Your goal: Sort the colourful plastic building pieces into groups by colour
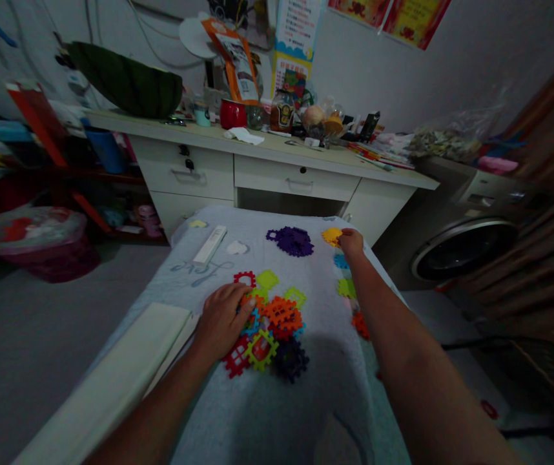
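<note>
A heap of colourful interlocking plastic tiles lies on a grey towel-covered surface. My left hand rests on the left side of the heap, fingers curled down onto the pieces. My right hand reaches to the far right, fingers closed on a yellow tile. A cluster of purple tiles sits at the far middle. A blue tile and a green tile lie along my right forearm.
A white remote and a white tile lie at the far left of the towel. A folded cream cloth lies beside my left arm. Behind stand a cluttered white desk, a washing machine and a pink bin.
</note>
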A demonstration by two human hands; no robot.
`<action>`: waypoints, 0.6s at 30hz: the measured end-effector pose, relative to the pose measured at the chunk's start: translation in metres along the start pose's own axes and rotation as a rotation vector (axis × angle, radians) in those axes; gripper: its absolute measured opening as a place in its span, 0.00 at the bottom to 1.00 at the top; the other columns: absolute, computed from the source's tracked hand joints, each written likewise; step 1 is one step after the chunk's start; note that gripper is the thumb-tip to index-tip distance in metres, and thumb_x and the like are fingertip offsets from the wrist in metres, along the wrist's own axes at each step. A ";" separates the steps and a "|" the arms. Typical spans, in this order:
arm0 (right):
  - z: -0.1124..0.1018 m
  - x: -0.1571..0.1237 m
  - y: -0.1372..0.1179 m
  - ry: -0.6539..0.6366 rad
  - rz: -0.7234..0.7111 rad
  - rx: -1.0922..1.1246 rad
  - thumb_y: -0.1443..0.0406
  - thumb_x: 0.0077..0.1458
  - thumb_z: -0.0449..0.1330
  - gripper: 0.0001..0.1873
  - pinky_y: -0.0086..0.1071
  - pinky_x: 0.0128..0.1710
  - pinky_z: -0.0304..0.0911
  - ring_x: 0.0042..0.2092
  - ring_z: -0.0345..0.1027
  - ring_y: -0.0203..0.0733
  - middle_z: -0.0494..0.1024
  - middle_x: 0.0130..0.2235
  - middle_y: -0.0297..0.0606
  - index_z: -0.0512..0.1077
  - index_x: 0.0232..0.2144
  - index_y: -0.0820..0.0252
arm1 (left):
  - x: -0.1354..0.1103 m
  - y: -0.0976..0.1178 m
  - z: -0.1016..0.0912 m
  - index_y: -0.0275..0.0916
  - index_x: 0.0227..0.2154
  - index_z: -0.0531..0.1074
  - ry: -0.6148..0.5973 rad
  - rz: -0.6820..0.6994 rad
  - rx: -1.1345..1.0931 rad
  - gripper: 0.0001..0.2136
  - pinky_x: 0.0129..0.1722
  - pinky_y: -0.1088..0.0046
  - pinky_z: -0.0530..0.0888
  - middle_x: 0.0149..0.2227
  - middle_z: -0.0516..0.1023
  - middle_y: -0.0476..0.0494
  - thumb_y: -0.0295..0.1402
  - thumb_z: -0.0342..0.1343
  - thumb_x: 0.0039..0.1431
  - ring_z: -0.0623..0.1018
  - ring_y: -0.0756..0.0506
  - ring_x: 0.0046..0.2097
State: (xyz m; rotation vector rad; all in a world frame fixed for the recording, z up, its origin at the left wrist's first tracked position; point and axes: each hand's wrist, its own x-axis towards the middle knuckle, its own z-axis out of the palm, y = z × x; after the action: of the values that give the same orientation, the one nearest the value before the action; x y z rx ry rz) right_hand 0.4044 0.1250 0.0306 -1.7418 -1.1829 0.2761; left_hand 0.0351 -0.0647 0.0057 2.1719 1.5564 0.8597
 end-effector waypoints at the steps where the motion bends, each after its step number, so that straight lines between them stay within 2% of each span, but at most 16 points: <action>1: 0.000 -0.006 -0.004 0.001 0.014 0.014 0.71 0.44 0.58 0.15 0.35 0.36 0.71 0.34 0.72 0.40 0.78 0.32 0.40 0.74 0.38 0.65 | 0.000 0.000 0.000 0.43 0.48 0.72 -0.001 0.001 0.001 0.18 0.58 0.54 0.64 0.52 0.75 0.43 0.45 0.43 0.66 0.71 0.40 0.56; 4: -0.001 -0.031 -0.022 -0.072 0.091 0.168 0.69 0.45 0.58 0.12 0.31 0.32 0.69 0.31 0.71 0.36 0.76 0.31 0.36 0.72 0.36 0.62 | 0.000 -0.001 0.001 0.43 0.48 0.72 0.003 0.004 0.001 0.18 0.57 0.54 0.64 0.52 0.75 0.43 0.45 0.43 0.66 0.71 0.39 0.56; 6: -0.002 -0.054 -0.037 -0.218 0.113 0.285 0.69 0.46 0.59 0.10 0.28 0.30 0.67 0.29 0.71 0.35 0.75 0.30 0.34 0.70 0.34 0.62 | 0.000 -0.001 0.000 0.43 0.48 0.72 0.005 0.016 -0.006 0.18 0.57 0.55 0.65 0.52 0.76 0.43 0.44 0.43 0.66 0.71 0.40 0.55; 8: -0.004 -0.078 -0.054 -0.412 0.058 0.296 0.68 0.47 0.59 0.09 0.27 0.29 0.65 0.29 0.70 0.34 0.75 0.28 0.32 0.70 0.34 0.61 | 0.000 -0.001 0.000 0.43 0.47 0.72 0.007 0.027 -0.017 0.18 0.56 0.56 0.65 0.51 0.76 0.43 0.43 0.41 0.67 0.71 0.41 0.55; 10: -0.007 -0.100 -0.070 -0.634 -0.046 0.194 0.69 0.48 0.60 0.07 0.26 0.28 0.63 0.28 0.69 0.34 0.74 0.26 0.31 0.71 0.33 0.61 | 0.000 0.000 -0.001 0.43 0.46 0.73 0.012 0.030 -0.028 0.18 0.56 0.56 0.65 0.51 0.76 0.44 0.43 0.40 0.68 0.71 0.41 0.55; 13: -0.011 -0.126 -0.089 -0.917 -0.260 -0.096 0.70 0.48 0.60 0.06 0.26 0.30 0.60 0.28 0.67 0.33 0.74 0.26 0.31 0.74 0.32 0.62 | 0.000 0.000 -0.001 0.43 0.46 0.73 0.019 0.034 -0.031 0.18 0.56 0.56 0.65 0.50 0.76 0.44 0.43 0.39 0.68 0.72 0.41 0.54; 16: -0.011 -0.142 -0.096 -0.996 -0.446 -0.396 0.73 0.46 0.61 0.10 0.27 0.35 0.60 0.34 0.68 0.36 0.77 0.32 0.34 0.76 0.34 0.63 | 0.000 -0.002 0.000 0.43 0.46 0.73 0.018 0.049 -0.016 0.18 0.56 0.57 0.65 0.50 0.76 0.44 0.43 0.40 0.68 0.72 0.41 0.54; 18: -0.011 -0.148 -0.096 -1.013 -0.496 -0.529 0.74 0.45 0.62 0.16 0.27 0.38 0.60 0.38 0.68 0.37 0.77 0.38 0.38 0.77 0.39 0.62 | 0.000 -0.002 0.001 0.44 0.47 0.72 0.018 0.054 -0.002 0.18 0.56 0.57 0.65 0.51 0.76 0.44 0.43 0.40 0.68 0.72 0.41 0.54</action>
State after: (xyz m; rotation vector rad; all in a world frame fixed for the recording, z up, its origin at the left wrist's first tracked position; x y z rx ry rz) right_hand 0.2808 0.0041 0.0671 -1.6679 -2.5558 0.6178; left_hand 0.0340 -0.0637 0.0040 2.2203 1.5114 0.8994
